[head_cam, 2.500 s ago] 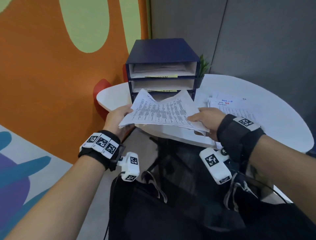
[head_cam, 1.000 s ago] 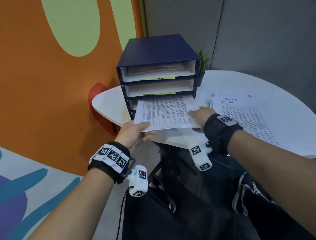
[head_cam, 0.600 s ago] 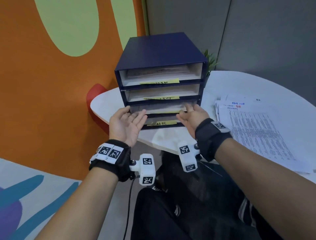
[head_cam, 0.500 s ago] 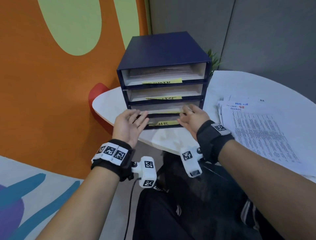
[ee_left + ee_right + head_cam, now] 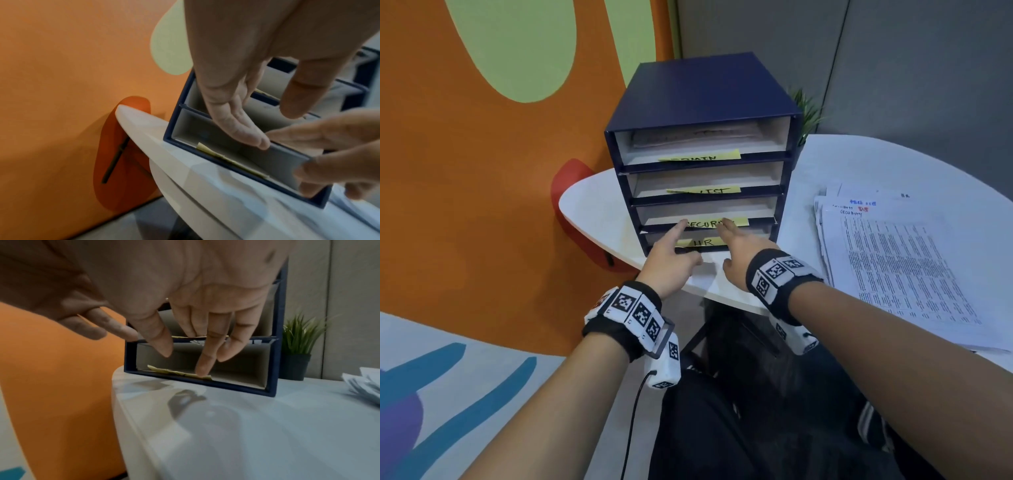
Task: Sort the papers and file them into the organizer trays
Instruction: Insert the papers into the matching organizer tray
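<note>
A navy organizer (image 5: 705, 89) with four trays stands on the white table (image 5: 893, 161). Yellow labels read ADMIN, LIST, SECURITY and HR from top to bottom. Sheets lie inside the third tray (image 5: 705, 210), the SECURITY one. My left hand (image 5: 671, 253) and right hand (image 5: 741, 248) are side by side at that tray's front lip, fingers straight and holding nothing. In the left wrist view the left hand (image 5: 236, 113) reaches its fingertips to the tray edge above the bottom slot's label (image 5: 226, 160). The right hand (image 5: 195, 321) has one fingertip down near the HR label (image 5: 176, 372).
A loose stack of printed papers (image 5: 893, 263) lies on the table right of the organizer, also seen at the right wrist view's edge as papers (image 5: 366, 384). A small potted plant (image 5: 806, 113) stands behind the organizer. The orange wall is close on the left.
Both hands carried a sheaf of papers to the organizer and slid it into the third tray. They let go, then moved inward to the middle of the tray front.
</note>
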Demonstrator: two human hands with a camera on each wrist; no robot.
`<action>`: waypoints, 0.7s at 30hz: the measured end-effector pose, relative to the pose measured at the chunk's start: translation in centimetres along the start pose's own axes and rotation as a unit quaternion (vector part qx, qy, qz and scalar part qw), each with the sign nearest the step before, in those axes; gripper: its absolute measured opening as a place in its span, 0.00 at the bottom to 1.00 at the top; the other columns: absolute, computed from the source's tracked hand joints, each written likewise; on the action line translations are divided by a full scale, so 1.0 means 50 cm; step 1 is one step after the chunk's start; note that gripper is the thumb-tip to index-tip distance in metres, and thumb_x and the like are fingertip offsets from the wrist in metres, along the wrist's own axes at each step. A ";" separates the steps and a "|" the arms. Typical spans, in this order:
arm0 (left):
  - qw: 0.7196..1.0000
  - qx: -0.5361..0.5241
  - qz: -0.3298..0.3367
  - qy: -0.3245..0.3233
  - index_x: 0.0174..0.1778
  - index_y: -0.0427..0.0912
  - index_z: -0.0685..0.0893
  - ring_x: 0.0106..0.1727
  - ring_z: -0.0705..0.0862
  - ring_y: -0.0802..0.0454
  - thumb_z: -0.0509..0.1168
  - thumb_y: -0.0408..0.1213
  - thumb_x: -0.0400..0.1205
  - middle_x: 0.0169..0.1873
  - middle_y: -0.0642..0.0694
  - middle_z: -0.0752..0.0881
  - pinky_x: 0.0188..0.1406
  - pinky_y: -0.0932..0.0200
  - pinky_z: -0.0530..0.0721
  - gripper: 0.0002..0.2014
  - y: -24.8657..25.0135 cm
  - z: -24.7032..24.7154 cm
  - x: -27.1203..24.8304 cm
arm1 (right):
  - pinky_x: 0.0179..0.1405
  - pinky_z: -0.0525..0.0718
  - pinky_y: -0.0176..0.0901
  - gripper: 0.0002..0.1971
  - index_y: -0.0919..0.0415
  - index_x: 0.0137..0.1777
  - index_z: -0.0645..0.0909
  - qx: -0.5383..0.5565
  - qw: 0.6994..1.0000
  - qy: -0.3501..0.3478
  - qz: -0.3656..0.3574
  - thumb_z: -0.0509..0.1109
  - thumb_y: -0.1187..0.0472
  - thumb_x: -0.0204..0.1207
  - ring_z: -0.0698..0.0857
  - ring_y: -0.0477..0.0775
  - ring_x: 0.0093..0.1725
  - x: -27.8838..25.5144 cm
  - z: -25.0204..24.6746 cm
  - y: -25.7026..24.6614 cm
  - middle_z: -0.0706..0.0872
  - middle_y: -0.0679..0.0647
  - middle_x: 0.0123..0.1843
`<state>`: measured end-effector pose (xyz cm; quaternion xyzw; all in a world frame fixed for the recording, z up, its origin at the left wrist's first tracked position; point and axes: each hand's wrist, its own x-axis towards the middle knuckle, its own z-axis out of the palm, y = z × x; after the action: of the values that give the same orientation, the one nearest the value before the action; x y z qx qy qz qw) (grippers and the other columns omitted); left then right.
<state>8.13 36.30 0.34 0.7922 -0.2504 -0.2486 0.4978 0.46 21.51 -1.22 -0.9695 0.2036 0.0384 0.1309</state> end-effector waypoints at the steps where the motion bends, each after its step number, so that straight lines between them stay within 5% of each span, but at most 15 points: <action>1: 0.999 0.039 0.004 -0.015 0.85 0.57 0.56 0.61 0.83 0.60 0.67 0.34 0.79 0.82 0.53 0.63 0.61 0.58 0.84 0.40 -0.001 0.003 0.000 | 0.57 0.85 0.51 0.38 0.48 0.85 0.45 -0.020 1.000 -0.005 -0.003 0.61 0.58 0.78 0.80 0.58 0.68 -0.004 0.002 0.001 0.41 0.39 0.86; 2: 0.997 0.072 0.010 -0.030 0.86 0.58 0.52 0.58 0.84 0.62 0.65 0.33 0.80 0.84 0.53 0.61 0.57 0.65 0.83 0.41 0.000 0.008 -0.001 | 0.54 0.86 0.51 0.39 0.48 0.85 0.44 -0.043 0.999 -0.007 -0.010 0.61 0.57 0.78 0.83 0.59 0.65 -0.007 0.004 0.002 0.40 0.39 0.86; 4: 0.988 0.141 0.023 -0.054 0.86 0.56 0.46 0.73 0.75 0.63 0.63 0.30 0.81 0.86 0.54 0.51 0.62 0.73 0.72 0.43 0.006 0.016 0.001 | 0.49 0.86 0.51 0.42 0.48 0.85 0.40 -0.082 0.996 -0.015 -0.012 0.62 0.57 0.77 0.85 0.59 0.60 -0.009 0.005 0.005 0.37 0.39 0.85; 7: 0.966 0.247 0.022 -0.075 0.87 0.54 0.44 0.85 0.55 0.53 0.62 0.30 0.81 0.86 0.57 0.42 0.70 0.67 0.61 0.43 0.019 0.020 0.017 | 0.46 0.85 0.50 0.45 0.47 0.85 0.37 -0.102 0.994 -0.035 -0.002 0.63 0.58 0.76 0.84 0.59 0.61 -0.008 -0.003 0.002 0.34 0.39 0.85; 12: 0.908 0.406 0.009 -0.108 0.87 0.47 0.43 0.85 0.58 0.44 0.60 0.36 0.81 0.86 0.51 0.39 0.79 0.56 0.61 0.42 0.021 0.029 0.046 | 0.43 0.82 0.48 0.44 0.48 0.85 0.39 -0.107 0.993 -0.042 0.013 0.63 0.57 0.75 0.83 0.59 0.63 -0.015 -0.013 0.019 0.37 0.40 0.86; 15: 0.890 0.442 -0.005 -0.110 0.87 0.48 0.41 0.84 0.60 0.41 0.60 0.36 0.80 0.86 0.52 0.37 0.77 0.53 0.66 0.43 0.022 0.035 0.048 | 0.41 0.82 0.46 0.44 0.47 0.84 0.38 -0.114 0.992 -0.048 0.023 0.63 0.57 0.74 0.82 0.57 0.64 -0.018 -0.016 0.046 0.37 0.40 0.85; 21: 0.875 0.475 -0.033 -0.087 0.86 0.45 0.40 0.81 0.65 0.39 0.60 0.37 0.79 0.85 0.50 0.35 0.65 0.53 0.76 0.44 0.031 0.063 0.051 | 0.54 0.83 0.50 0.41 0.51 0.85 0.43 -0.101 0.992 -0.049 0.055 0.62 0.57 0.77 0.80 0.60 0.68 -0.043 -0.038 0.093 0.40 0.43 0.86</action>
<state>7.77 31.98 0.19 0.9164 -0.3545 -0.1838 0.0292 -3.32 17.73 -0.21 -0.9619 0.2454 0.1135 0.0399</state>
